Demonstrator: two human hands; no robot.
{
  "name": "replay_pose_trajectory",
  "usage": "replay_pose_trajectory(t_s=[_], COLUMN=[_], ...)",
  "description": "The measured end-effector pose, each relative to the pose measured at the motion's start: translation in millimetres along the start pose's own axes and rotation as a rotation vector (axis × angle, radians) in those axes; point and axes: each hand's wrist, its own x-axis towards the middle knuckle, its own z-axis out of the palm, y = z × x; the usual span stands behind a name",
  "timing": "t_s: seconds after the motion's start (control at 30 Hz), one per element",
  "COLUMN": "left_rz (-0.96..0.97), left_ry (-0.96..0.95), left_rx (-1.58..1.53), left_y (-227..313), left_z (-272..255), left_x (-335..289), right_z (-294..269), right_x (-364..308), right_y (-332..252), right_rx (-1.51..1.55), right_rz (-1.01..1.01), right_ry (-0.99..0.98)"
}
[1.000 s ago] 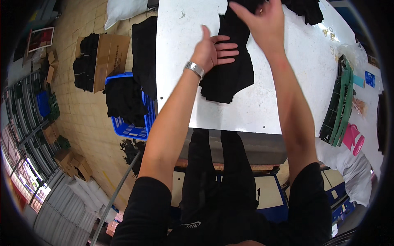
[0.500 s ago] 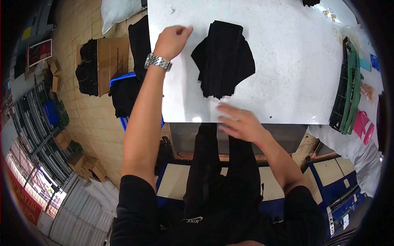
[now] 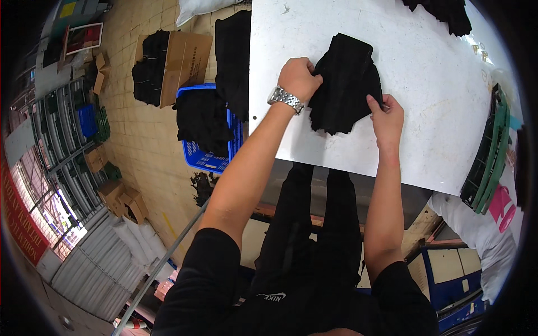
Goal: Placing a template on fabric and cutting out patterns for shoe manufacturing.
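Note:
A stack of black fabric pieces (image 3: 343, 84) lies on the white tabletop (image 3: 431, 129), its layers fanned out at the sides and ragged at the near end. At its left edge my left hand (image 3: 301, 79), with a metal watch on the wrist, pinches the fabric between thumb and fingers. On the opposite side, my right hand (image 3: 388, 120) has the right corner of the stack between thumb and forefinger. The fingertips of both hands are partly hidden by the cloth and by the hands themselves.
Left of the table stands a blue plastic basket (image 3: 204, 162) heaped with black fabric. Beyond it are a cardboard box (image 3: 185, 64) and more black cloth (image 3: 232, 56). Green and black racks (image 3: 487, 151) line the table's right edge. Another black fabric piece (image 3: 448, 14) lies at the far right.
My left hand has come down onto the stack's left edge. My right hand has moved up from the table's near edge to the stack's right corner. The whole view has shifted and tilted.

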Motion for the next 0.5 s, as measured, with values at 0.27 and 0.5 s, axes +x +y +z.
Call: replay_pose_trajectory(t_s=[0.27,0.5], left_rz=[-0.096,0.059], left_ry=[0.143,0.317], left_rx=[-0.299,-0.119], left_y=[19.3,60.5], left_z=[10.5,17.8], left_x=[-19.8,-50.5], right_z=[9.5,40.9], right_x=[-21.0,-33.9], right_y=[-31.2,-48.3], right_rx=[-0.132,-0.353], right_rz=[-0.270,-0.542], right_ry=[0.215,0.257])
